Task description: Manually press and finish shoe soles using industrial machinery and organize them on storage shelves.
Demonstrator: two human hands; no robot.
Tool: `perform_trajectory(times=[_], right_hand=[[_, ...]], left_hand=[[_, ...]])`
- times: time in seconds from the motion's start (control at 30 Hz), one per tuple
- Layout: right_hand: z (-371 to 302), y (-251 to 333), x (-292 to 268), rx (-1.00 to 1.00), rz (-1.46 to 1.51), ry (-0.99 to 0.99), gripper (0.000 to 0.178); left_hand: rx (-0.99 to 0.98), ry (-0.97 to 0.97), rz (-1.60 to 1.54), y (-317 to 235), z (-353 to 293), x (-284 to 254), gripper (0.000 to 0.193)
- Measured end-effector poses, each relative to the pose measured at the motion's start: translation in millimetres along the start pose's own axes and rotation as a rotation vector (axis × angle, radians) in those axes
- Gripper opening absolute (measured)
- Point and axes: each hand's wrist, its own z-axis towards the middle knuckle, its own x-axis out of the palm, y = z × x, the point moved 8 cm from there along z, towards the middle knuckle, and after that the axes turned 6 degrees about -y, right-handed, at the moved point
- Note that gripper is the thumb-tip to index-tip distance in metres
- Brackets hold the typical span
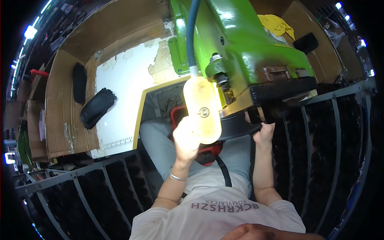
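A green industrial machine (244,44), which looks like a heavy sewing machine, reaches down in front of me. Beneath its head lies a black curved piece (238,127), partly hidden by the head and a lamp. My right hand (264,134) is closed at the right end of this piece, its fingertips partly behind the machine. My left hand (186,138) is raised beside the glowing oval lamp (204,108), washed out by glare. The lamp covers part of that hand, so its fingers cannot be made out. A blue-grey flexible hose (192,36) carries the lamp.
On the white tabletop (120,88) at left lies a black shoe sole (98,108). Another black sole (79,83) leans in the cardboard surround (68,132). A yellow cloth (277,25) and a black object (306,43) sit at far right. Metal railings (336,132) flank my seat.
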Motion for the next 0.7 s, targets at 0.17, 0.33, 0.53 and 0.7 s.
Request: perform_trajectory(times=[0.17,0.33,0.53,0.7], right_hand=[[-29.6,-7.8,57.6,-0.111,-0.074,0.011,0.033],[-37.9,-28.3,73.4,-0.063,-0.142,0.12,0.033],[-27.7,-20.2,79.6,-0.112,-0.28,0.285,0.036],[-31.7,-31.8,48.4,-0.09,-0.358,0.149,0.032]], left_hand=[[-0.034,-0.118,-0.039,-31.9,-0.7,-41.0,0.034],[-0.107,-0.18,-0.025,-6.5,-28.5,-90.5,0.034],[-0.383,0.446,0.28,31.0,-45.3,-49.0,0.028],[-0.069,0.309,0.488,13.6,-3.9,41.3,0.021]])
